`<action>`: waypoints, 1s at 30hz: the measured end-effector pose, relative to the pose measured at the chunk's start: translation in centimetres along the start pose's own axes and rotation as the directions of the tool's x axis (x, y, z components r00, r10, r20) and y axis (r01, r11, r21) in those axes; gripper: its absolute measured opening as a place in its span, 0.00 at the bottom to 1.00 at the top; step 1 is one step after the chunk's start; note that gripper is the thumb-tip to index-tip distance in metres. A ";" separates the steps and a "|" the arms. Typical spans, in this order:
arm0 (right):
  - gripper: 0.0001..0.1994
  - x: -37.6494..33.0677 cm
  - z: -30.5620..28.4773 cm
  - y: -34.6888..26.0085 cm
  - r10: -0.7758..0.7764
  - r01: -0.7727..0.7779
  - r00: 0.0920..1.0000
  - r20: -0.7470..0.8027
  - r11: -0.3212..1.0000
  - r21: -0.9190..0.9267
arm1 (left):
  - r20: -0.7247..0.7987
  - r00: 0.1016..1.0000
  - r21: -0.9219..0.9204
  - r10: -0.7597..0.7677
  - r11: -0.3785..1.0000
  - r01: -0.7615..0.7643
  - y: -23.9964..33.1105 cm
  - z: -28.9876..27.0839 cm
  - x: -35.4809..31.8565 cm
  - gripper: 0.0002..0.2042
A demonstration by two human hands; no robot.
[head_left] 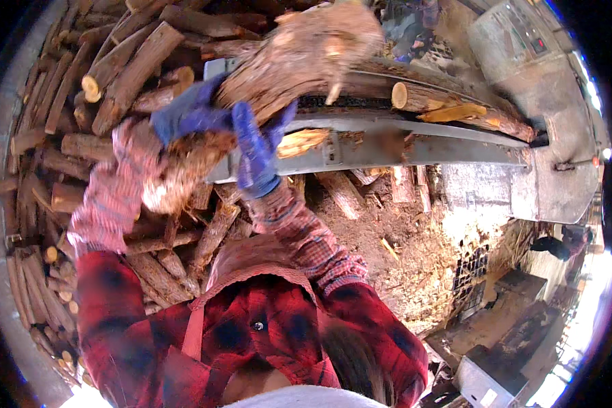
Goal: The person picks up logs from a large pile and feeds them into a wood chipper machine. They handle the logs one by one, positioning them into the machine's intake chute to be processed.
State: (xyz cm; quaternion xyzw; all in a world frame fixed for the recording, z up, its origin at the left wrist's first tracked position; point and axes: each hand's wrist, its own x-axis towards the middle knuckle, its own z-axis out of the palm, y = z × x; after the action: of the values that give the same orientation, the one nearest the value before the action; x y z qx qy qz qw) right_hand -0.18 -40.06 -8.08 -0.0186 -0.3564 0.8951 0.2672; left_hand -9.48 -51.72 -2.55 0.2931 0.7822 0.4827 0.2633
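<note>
A thick, rough-barked log (pixel 285 64), blurred at its far end, slants across the near-left end of a metal conveyor trough (pixel 428 146). My left hand (pixel 194 112), in a blue glove, lies over the log's middle with its fingers curled round the bark. Against the log's near right side is my right hand (pixel 257 153), also blue-gloved, its fingers pointing up and spread apart; how firmly it presses is not clear. The log's near end hangs over the stacked wood by my left forearm. A split yellow piece of wood (pixel 302 143) lies on the trough's edge beside my right hand.
Inside the trough, a cut log (pixel 421 98) runs toward a grey machine housing (pixel 557 122) at the right. Piled logs (pixel 132 75) fill the left side. Bark litter (pixel 401 251) covers the ground. A metal box (pixel 486 381) stands at lower right.
</note>
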 end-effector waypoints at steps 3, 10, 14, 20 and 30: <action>0.42 4.6 -5.9 -3.6 0.065 -0.076 0.996 0.060 0.975 0.211 | 0.122 0.992 0.442 -0.012 0.896 -0.044 4.3 1.8 10.4 0.46; 0.31 -0.5 -16.3 -6.2 -0.043 0.023 0.999 -0.027 0.854 -0.520 | 0.092 0.989 0.810 0.115 0.569 -0.142 -1.7 6.1 21.4 0.42; 0.25 -4.2 -15.7 -3.7 0.242 -0.160 0.965 0.104 0.854 -0.496 | 0.204 0.976 0.794 -0.076 0.596 -0.120 0.9 6.9 21.3 0.40; 0.20 -9.3 -17.0 0.4 0.735 -0.083 0.540 0.410 0.531 -0.843 | -0.225 0.660 0.772 0.717 0.545 -0.329 -1.7 9.2 11.5 0.33; 0.14 3.0 -13.7 -1.1 -0.105 0.286 0.955 0.278 0.574 -0.767 | -0.638 0.734 -0.146 0.232 0.900 -0.411 -15.0 1.9 -1.0 0.32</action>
State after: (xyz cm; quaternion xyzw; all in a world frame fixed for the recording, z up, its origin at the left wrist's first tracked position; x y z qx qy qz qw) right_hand 0.83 -29.33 -17.16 -0.0059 -0.7443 0.6013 0.2904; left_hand -10.56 -56.69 -16.81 0.2149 0.6856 0.6936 -0.0514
